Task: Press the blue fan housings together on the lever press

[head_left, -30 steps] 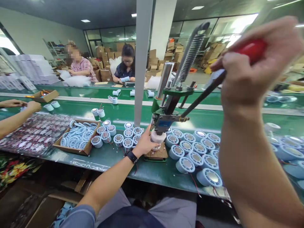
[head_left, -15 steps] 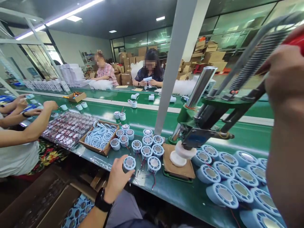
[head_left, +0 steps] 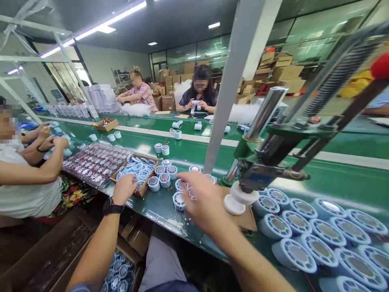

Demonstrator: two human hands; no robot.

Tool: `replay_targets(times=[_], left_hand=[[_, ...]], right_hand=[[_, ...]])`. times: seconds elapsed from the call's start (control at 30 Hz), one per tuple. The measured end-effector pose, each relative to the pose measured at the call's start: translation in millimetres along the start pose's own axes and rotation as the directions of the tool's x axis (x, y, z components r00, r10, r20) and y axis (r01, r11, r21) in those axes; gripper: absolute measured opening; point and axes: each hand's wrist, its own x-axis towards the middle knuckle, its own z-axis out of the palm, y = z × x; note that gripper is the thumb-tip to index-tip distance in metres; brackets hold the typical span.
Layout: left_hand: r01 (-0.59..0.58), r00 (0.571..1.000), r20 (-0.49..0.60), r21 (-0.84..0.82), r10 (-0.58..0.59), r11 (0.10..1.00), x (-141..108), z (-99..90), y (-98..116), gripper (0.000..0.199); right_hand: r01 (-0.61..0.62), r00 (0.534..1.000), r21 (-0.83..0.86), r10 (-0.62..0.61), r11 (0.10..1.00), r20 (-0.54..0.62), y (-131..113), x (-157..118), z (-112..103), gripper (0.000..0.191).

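My left hand [head_left: 124, 190], with a dark watch on its wrist, is at the near left edge of a cardboard tray [head_left: 142, 192] of light blue rings [head_left: 142, 166]; its fingertips are hidden, so what they touch cannot be made out. My right hand [head_left: 197, 194] is blurred and reaches over a group of blue round parts [head_left: 164, 179] with red wires, partly covering them. To its right stands a green lever press [head_left: 258, 174] with a white round pad above a white disc [head_left: 234, 205] on a brown board.
Many blue parts [head_left: 322, 233] stand right of the press. A grey post [head_left: 234, 77] rises behind it. At the left a person [head_left: 27, 174] works beside rows of small metallic parts [head_left: 97, 162]. Two people sit across the green belt [head_left: 142, 140]. A box of blue parts [head_left: 120, 271] is below.
My left hand has gone from the blue part it held to the ring tray. My right hand has left the press lever and come down over the parts. The view has shifted slightly.
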Motion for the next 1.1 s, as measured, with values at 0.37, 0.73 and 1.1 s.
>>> replay_targets(times=[0.37, 0.73, 1.1], left_hand=[[0.011, 0.987, -0.159, -0.025, -0.015, 1.0, 4.1, -7.5, 3.6, 0.022], [-0.253, 0.967, -0.141, -0.422, 0.212, 0.871, -85.4, 85.3, 50.4, 0.023], [-0.338, 0.93, 0.001, -0.396, 0.368, 0.854, -98.6, 89.9, 25.6, 0.046]], right_hand=[[-0.337, 0.844, -0.285, 0.422, 0.898, 0.331, 11.4, 40.1, 140.3, 0.033], [-0.387, 0.885, -0.069, 0.391, 0.92, 0.252, 23.8, 38.9, 130.6, 0.048], [-0.122, 0.992, 0.25, 0.128, 0.961, -0.008, 24.7, -26.3, 28.9, 0.029]])
